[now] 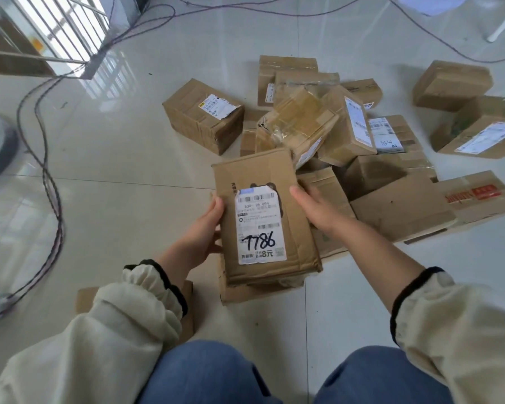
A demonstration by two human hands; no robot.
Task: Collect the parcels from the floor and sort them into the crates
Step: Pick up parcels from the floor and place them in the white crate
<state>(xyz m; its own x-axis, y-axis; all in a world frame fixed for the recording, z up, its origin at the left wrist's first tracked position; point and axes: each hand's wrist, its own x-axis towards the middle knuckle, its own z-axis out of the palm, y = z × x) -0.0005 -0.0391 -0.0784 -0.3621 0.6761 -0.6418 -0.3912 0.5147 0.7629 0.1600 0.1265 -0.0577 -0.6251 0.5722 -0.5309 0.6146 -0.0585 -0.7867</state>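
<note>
Brown flat cardboard parcel [267,170] with a white label marked 1786 is between my two hands, low over the white tiled floor [123,147], in front of my knees and near the heap of brown cardboard boxes [318,121]. Its skin is creased and a little dented, so I judge it light and thin, able to bend if I squeeze the middle. The long edges look the stiffest place to take it. My left grip [201,234] pinches the left edge, thumb on the face. My right grip [318,211] holds the right edge, thumb on top; its fingers are hidden behind. Both forearms reach forward, wrists slightly turned inward.
</note>
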